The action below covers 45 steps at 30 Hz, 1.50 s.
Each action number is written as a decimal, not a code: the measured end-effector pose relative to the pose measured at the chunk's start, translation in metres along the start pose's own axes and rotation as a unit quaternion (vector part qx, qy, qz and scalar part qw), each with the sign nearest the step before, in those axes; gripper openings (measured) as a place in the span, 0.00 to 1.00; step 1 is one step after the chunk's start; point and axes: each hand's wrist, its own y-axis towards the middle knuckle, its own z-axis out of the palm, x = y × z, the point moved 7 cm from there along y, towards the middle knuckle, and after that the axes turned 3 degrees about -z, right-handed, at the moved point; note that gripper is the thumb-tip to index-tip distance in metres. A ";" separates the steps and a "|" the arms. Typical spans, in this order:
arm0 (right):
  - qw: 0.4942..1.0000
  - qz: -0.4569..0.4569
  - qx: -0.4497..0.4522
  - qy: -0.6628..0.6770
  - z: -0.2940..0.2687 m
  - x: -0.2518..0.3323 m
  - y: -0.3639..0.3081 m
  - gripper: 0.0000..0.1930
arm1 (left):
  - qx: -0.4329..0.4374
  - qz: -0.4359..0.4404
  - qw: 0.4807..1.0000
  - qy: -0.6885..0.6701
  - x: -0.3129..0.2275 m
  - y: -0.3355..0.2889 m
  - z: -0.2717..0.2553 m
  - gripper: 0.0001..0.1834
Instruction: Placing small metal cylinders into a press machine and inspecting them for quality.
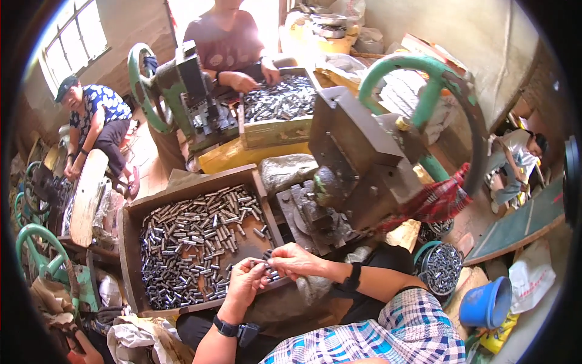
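Note:
Over the front right corner of a wooden tray (128, 261), my left hand (244, 284) and my right hand (296, 261) meet, their fingertips pinched close together. Small dark metal cylinders (267, 256) show between the fingers of both hands; how many each one holds is too small to tell. The tray carries a loose heap of short metal cylinders (194, 242), densest at its left. Just beyond my right hand stands a heavy hand press (357, 151) with a green and brown wheel (430, 91). Its metal base (312, 218) sits beside the tray's right wall.
Across from me a person (227, 48) works over another tray (276, 132) of metal pieces beside a second press (194, 91). Another person (97, 121) sits at the left, a third (515, 161) at the right. A blue bucket (485, 303) and a container of cylinders (442, 267) stand right.

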 end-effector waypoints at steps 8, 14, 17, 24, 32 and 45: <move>0.899 -0.253 -0.141 -0.328 0.003 0.116 -0.086 0.16 | -0.070 0.082 0.994 0.032 -0.006 0.007 -0.015 0.06; 0.651 -0.465 -0.478 -0.362 -0.082 0.202 -0.285 0.16 | -0.102 0.077 0.983 0.132 -0.007 0.003 -0.001 0.08; 0.544 -0.383 -0.686 -0.296 -0.151 0.184 -0.335 0.25 | -0.110 0.054 0.981 0.150 -0.007 0.007 0.016 0.08; 0.650 -0.463 -0.601 -0.037 -0.211 0.101 -0.291 0.17 | -0.050 0.104 0.967 0.226 -0.014 0.068 0.077 0.08; 0.657 -0.381 -0.644 -0.093 -0.212 0.131 -0.300 0.21 | -0.076 0.129 0.968 0.201 -0.020 0.124 0.067 0.07; 0.761 -0.199 -0.575 -0.224 -0.227 0.266 -0.290 0.21 | 0.003 0.044 0.994 0.104 -0.008 0.122 0.067 0.10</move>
